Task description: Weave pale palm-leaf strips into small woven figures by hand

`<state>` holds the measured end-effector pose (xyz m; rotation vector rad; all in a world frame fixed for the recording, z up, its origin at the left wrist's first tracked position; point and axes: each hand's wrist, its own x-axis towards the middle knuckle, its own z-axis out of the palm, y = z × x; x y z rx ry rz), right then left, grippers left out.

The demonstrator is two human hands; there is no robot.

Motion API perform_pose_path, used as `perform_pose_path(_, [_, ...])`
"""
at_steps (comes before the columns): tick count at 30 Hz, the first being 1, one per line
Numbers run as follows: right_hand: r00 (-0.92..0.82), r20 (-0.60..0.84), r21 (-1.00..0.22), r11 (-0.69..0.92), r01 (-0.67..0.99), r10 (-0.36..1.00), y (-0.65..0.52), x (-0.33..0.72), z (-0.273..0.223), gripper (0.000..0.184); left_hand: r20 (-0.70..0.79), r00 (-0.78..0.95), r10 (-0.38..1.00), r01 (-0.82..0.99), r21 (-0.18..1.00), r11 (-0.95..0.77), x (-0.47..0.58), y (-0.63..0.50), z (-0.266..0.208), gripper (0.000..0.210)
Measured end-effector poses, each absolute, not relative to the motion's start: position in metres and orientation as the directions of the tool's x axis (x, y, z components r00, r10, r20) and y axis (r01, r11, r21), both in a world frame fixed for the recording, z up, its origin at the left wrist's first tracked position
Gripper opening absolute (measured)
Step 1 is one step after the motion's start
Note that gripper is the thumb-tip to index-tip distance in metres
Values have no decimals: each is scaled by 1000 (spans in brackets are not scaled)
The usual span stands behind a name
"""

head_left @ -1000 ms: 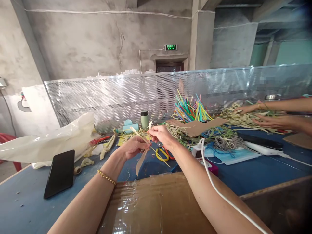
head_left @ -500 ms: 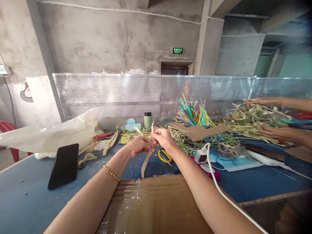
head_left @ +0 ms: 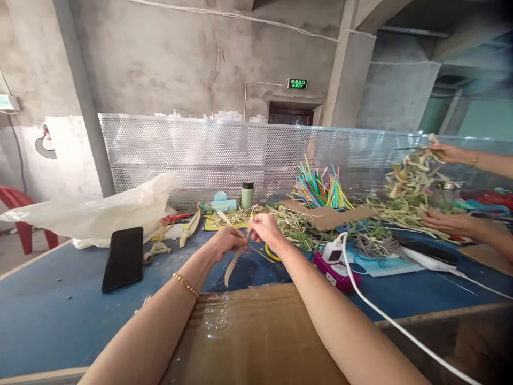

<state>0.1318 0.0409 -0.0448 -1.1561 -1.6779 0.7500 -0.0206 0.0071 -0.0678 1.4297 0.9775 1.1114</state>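
Both my hands meet over the blue table, pinching pale, flat dried plant strips (head_left: 232, 267). My left hand (head_left: 226, 240), below a gold bead bracelet (head_left: 185, 285), is closed on the strips, with one end sticking up and another hanging down. Close beside it, my right hand (head_left: 264, 230) is closed on a strip whose tip rises above the fingers. The exact crossing of the strips is hidden by my fingertips. Yellow-handled scissors (head_left: 271, 253) lie partly behind my right wrist. Under my forearms is a taped cardboard box (head_left: 256, 337).
Left are a black phone (head_left: 123, 259) and a plastic bag (head_left: 120, 219). Behind stand a green bottle (head_left: 247, 195) and colourful sticks (head_left: 320, 187). Dried strips (head_left: 296, 224), a purple power strip (head_left: 339, 271) and a white cable (head_left: 385, 315) lie right. A co-worker's hand (head_left: 451, 153) lifts tangled strips.
The co-worker's upper hand has raised a tangled bunch of strips off the pile. My hands stay together on the strips, with only small shifts. The view has moved slightly.
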Motion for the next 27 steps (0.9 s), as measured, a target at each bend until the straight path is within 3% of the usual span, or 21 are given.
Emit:
perform_pose_path(7, [-152, 421, -708, 429, 561, 894, 56, 117, -32, 30, 184, 106, 977, 169, 965, -200, -28, 10, -57, 13])
perform_pose_path(12, [-183, 372, -697, 403, 593, 910, 53, 107, -32, 30, 154, 136, 979, 221, 958, -181, -34, 9, -59, 13])
perform_pose_path(18, [-201, 368, -758, 418, 501, 908, 34, 116, -49, 24, 97, 197, 976, 238, 961, -144, -40, 6, -60, 12])
perform_pose_path(23, [-245, 410, -813, 473, 339, 879, 26, 125, -40, 19, 165, 322, 932, 30, 983, -184, -38, -3, -47, 23])
perform_pose_path(27, [-244, 396, -890, 436, 136, 885, 19, 127, -32, 17, 145, 354, 924, -93, 988, -120, -35, -10, -42, 25])
